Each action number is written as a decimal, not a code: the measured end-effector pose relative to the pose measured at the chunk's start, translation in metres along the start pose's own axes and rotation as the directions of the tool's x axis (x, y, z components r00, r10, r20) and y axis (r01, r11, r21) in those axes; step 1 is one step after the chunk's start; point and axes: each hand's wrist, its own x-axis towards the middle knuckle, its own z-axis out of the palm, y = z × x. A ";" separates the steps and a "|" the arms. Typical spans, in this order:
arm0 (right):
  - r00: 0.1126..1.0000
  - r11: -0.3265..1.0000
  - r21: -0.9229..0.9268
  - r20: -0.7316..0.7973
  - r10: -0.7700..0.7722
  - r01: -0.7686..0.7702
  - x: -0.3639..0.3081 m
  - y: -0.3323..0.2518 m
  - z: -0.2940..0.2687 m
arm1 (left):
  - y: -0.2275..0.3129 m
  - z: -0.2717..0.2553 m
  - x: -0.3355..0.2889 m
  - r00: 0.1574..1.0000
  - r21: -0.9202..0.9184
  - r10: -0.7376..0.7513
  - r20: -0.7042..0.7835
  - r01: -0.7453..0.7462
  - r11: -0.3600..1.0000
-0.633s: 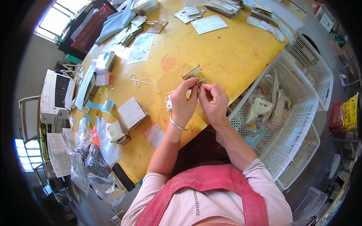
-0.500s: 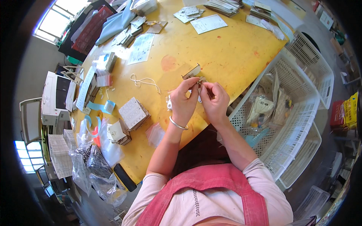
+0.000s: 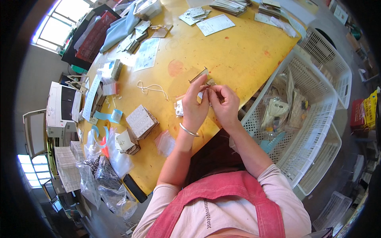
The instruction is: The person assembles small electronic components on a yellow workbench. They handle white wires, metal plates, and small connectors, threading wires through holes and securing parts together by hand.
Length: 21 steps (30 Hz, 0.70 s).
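Observation:
Over the yellow table [image 3: 238,51], my left hand [image 3: 194,105] and my right hand [image 3: 225,104] meet, fingertips pinched together around something small that I cannot make out. The left index finger reaches up higher than the thumb. Just beyond the fingertips stands a thin brown-edged piece, like a cut wooden board [image 3: 198,75], partly hidden by my fingers. Beside my left hand lies a small clear packet of white parts [image 3: 179,108]. Farther left is a loop of white cord [image 3: 152,88].
Stacks of patterned wooden sheets [image 3: 141,122] and a clear zip bag [image 3: 164,143] lie left of my forearm. A black phone-like object [image 3: 135,188] rests at the near edge. White plastic crates [image 3: 313,131] with bagged parts stand at right. Papers [image 3: 215,25] lie at the far side.
My left index finger has straightened and lifted a little, while both hands stay close together. The whole view has shifted slightly.

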 end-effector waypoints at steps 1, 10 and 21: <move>1.000 1.000 0.007 0.004 0.001 -0.001 0.000 -0.001 0.000 | 0.003 -0.006 0.005 0.997 -0.008 0.000 0.081 0.000 1.000; 0.999 1.000 0.005 0.032 0.031 -0.031 -0.005 0.004 -0.009 | 0.009 -0.050 0.067 0.727 0.138 0.019 0.686 -0.156 0.978; 0.995 0.994 0.033 0.031 0.100 -0.101 -0.003 0.003 -0.015 | 0.038 -0.047 0.058 0.789 0.406 -0.109 0.605 -0.188 0.894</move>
